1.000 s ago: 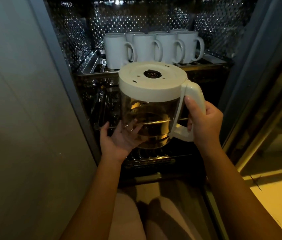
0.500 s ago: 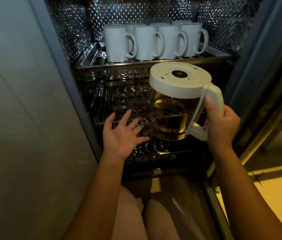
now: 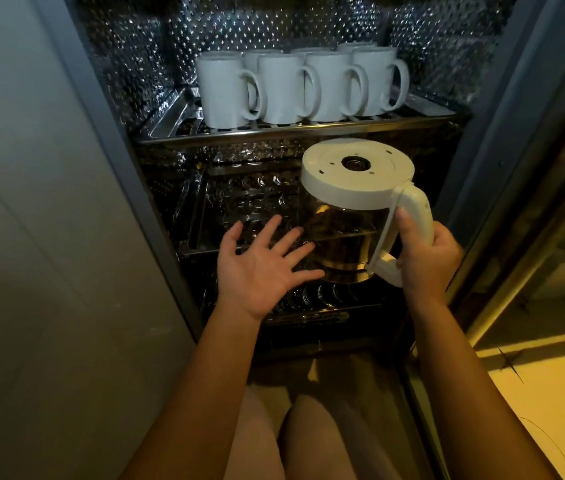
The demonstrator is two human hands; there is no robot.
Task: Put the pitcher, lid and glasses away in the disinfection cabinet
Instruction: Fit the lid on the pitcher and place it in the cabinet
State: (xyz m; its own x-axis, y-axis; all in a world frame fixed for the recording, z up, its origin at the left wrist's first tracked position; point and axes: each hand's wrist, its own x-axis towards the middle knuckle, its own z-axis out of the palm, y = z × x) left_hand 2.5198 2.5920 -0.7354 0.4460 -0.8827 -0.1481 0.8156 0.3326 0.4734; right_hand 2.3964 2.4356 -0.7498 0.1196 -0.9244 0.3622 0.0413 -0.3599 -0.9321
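A glass pitcher [image 3: 341, 237] with a white lid [image 3: 357, 169] on top and a white handle hangs upright at the right of the open disinfection cabinet, level with the middle rack [image 3: 225, 216]. My right hand [image 3: 428, 261] grips its handle. Just left of the pitcher's base, my left hand [image 3: 263, 268] is spread with the fingers apart and holds nothing. Whether the pitcher's base rests on a rack I cannot tell. No glasses are in view.
Several white mugs [image 3: 284, 86] stand on the top metal rack [image 3: 274, 128]. A lower wire rack [image 3: 315, 299] sits beneath the hands. The open cabinet door [image 3: 49, 237] fills the left side, the cabinet frame [image 3: 516, 150] the right. My knees [image 3: 288, 441] are at the bottom.
The pitcher has moved to the right and deeper into the cabinet. My left hand came off the pitcher's underside and now hovers spread beside it.
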